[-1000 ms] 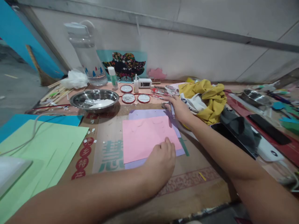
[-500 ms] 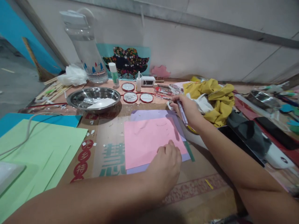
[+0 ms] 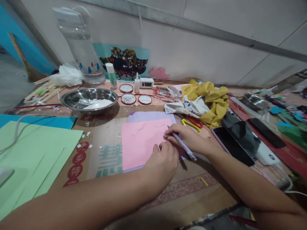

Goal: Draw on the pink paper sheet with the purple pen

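Observation:
My left hand (image 3: 164,159) has its fingers curled and pressed on the lower right part of the pink paper (image 3: 144,140), holding it down. A few faint curved lines are drawn near the top of that sheet. Under it lies a purple sheet (image 3: 148,116), showing along the top and right. My right hand (image 3: 185,138) is closed around a light purple pen (image 3: 183,146), which slants across its fingers. Its fingertips touch the pink sheet's right side, by a small thing too unclear to name. Scissors with yellow handles (image 3: 193,125) lie just beyond the right hand.
Behind the paper stand a steel bowl (image 3: 90,99) with white contents, small red-rimmed dishes (image 3: 128,98), a glue stick (image 3: 111,75) and a water bottle (image 3: 83,52). Green sheets (image 3: 48,143) lie left. Yellow cloth (image 3: 213,99) and a phone (image 3: 231,143) lie right.
My right hand has come back from the white cloth, toward me and left, to the pink paper's right side, still with the pen. My left hand stays on the sheet. The view has shifted slightly right.

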A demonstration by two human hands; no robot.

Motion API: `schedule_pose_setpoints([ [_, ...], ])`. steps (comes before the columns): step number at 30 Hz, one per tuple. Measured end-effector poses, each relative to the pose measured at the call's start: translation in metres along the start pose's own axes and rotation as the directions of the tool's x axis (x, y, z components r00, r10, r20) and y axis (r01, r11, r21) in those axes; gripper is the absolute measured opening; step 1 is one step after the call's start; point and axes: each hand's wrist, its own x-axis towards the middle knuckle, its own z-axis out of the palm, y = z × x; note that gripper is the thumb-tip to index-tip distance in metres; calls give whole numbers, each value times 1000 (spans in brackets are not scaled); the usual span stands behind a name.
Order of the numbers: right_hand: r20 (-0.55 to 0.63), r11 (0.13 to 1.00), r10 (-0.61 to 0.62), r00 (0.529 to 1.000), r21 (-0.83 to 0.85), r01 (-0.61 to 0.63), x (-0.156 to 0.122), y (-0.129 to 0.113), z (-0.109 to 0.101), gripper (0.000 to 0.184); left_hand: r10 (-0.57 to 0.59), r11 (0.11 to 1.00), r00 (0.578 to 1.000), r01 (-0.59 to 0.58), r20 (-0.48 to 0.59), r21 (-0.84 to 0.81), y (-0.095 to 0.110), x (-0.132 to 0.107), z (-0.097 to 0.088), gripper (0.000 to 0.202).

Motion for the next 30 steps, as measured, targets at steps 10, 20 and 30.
schedule_pose_setpoints([
  [10, 108, 965, -144, 984, -205, 164, 5, 2, 7, 18, 18, 998, 1000, -17, 20, -57, -2, 2, 0, 37],
  [20, 101, 920, -168, 981, -341, 193, 2, 7, 4, 23, 7, 999, 1000, -6, 20, -42, -2, 2, -2, 37],
  [30, 98, 891, -176, 980, -407, 201, 3, 6, 2, 23, -10, 998, 1000, 11, 6, -62, -1, 2, 2, 36],
])
